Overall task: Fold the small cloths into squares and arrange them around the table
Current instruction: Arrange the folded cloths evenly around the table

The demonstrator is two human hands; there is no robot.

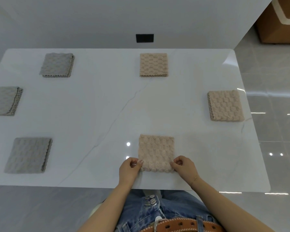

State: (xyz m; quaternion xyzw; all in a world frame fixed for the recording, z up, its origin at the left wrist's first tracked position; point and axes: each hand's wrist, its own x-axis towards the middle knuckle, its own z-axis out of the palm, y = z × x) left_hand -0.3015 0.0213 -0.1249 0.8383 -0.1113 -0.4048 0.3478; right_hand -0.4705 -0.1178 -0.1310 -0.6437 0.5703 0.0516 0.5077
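Note:
A beige folded cloth (156, 152) lies square on the white marble table (97, 114) near its front edge. My left hand (130, 168) pinches its near left corner and my right hand (184, 166) pinches its near right corner. Two more beige squares lie flat, one at the back (153, 64) and one at the right edge (225, 106). Three grey folded squares sit on the left side: at the back (57, 64), at the left edge (4, 100) and at the front left (29, 155).
A black wall socket (144, 38) sits on the white wall behind the table. Glossy grey floor tiles (274, 97) lie to the right, with a brown box (278, 29) at the far right corner. My jeans and brown belt (182, 226) show below the table edge.

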